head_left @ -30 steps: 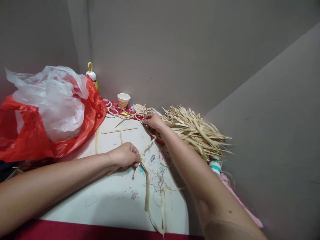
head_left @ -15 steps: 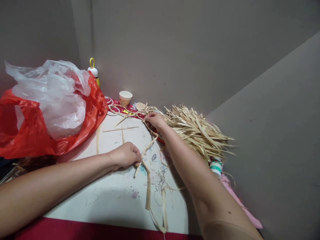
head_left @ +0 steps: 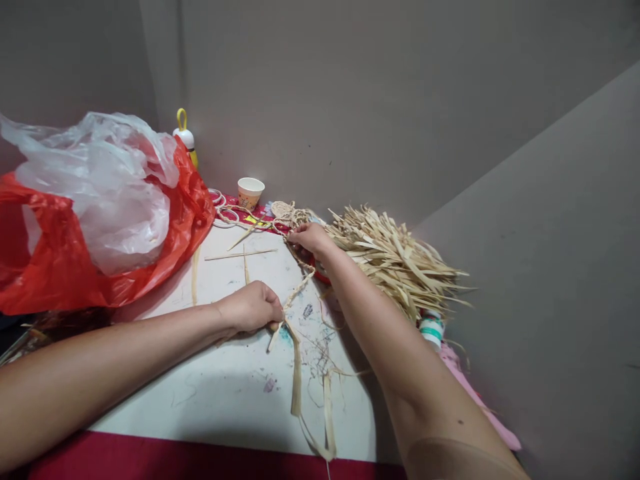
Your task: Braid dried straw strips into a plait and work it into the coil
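A thin braided straw cord (head_left: 299, 288) runs across the white board between my two hands. My left hand (head_left: 253, 307) is closed in a pinch on its near end, where loose flat strands (head_left: 296, 377) fan out toward me. Farther off, my right hand (head_left: 309, 239) pinches the same cord near its far stretch, beside a tangle of braided cord (head_left: 295, 217). The fingertips of both hands are partly hidden. Single straw strips (head_left: 246, 263) lie on the board left of the cord.
A large bundle of dry straw strips (head_left: 400, 260) lies to the right, with a white-and-green bottle (head_left: 432, 329) under its edge. Red and clear plastic bags (head_left: 195, 207) bulk up at the left. A paper cup (head_left: 250, 193) and a yellow-handled bottle (head_left: 185, 138) stand near the wall.
Both hands keep their grips, and the cord lies almost as before. My right hand has shifted very slightly left; the whole view has moved a little.
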`<state>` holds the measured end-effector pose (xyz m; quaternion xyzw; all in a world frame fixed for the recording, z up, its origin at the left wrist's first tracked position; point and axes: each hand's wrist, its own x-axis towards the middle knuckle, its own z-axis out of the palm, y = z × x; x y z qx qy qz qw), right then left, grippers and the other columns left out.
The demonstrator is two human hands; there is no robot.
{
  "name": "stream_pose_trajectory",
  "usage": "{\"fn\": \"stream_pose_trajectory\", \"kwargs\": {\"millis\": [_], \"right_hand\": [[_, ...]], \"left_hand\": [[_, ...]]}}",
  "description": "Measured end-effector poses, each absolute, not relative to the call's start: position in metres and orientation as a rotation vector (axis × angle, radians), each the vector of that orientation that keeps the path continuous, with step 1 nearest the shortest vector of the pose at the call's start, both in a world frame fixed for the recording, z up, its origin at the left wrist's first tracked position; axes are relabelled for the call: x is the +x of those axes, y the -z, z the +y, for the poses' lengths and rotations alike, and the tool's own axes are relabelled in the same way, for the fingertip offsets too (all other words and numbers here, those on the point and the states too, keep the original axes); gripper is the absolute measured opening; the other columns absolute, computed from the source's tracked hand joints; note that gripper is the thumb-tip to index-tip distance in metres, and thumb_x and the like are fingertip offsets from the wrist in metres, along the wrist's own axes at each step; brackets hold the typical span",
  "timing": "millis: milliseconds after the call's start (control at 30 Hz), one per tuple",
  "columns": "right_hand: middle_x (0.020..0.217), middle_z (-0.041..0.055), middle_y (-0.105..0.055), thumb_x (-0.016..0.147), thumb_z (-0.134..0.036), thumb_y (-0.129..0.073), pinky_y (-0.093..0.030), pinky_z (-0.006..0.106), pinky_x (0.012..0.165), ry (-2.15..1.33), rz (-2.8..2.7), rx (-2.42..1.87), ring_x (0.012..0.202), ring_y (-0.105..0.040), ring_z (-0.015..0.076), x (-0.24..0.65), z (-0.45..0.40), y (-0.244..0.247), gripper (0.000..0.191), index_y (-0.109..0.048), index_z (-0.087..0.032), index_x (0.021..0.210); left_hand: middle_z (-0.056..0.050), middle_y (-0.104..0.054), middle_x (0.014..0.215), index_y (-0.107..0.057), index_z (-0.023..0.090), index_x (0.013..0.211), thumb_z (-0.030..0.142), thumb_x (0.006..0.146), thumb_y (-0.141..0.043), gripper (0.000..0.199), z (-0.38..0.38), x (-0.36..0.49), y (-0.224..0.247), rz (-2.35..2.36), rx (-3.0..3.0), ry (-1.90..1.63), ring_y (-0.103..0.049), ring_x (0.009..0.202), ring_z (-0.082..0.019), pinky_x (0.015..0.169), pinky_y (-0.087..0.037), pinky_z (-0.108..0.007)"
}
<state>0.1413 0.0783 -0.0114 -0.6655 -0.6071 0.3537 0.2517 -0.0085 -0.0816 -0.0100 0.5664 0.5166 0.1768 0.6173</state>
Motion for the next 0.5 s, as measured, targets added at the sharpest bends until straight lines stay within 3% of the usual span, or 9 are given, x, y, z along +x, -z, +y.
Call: {"fn": "stream_pose_trajectory", "kwargs": {"millis": [167, 500], "right_hand": [[0.045, -0.0019, -0.048, 0.069, -0.009, -0.059, -0.031, 0.021, 0.038, -0.988, -1.63, -1.815, 0.037, -0.038, 0.0078, 0.142, 0.079, 0.011, 0.015, -0.051, -0.017, 0.06], [0.042, -0.0027, -0.046, 0.07, -0.008, -0.054, -0.032, 0.023, 0.036, -0.931, -1.697, -1.761, 0.032, -0.036, 0.0089, 0.142, 0.084, 0.022, 0.008, -0.053, -0.016, 0.07]], "left_hand": [[0.007, -0.035, 0.033, -0.053, 0.018, 0.052, 0.02, 0.065, -0.052, 0.014, -0.081, -0.008, 0.01, 1.188, 1.314, -0.409, -0.023, 0.029, -0.005, 0.033, -0.012, -0.023], [0.008, -0.031, 0.03, -0.052, 0.018, 0.053, 0.019, 0.067, -0.052, 0.015, -0.084, -0.006, 0.008, 1.222, 1.251, -0.448, -0.021, 0.028, -0.005, 0.032, -0.01, -0.023]]}}
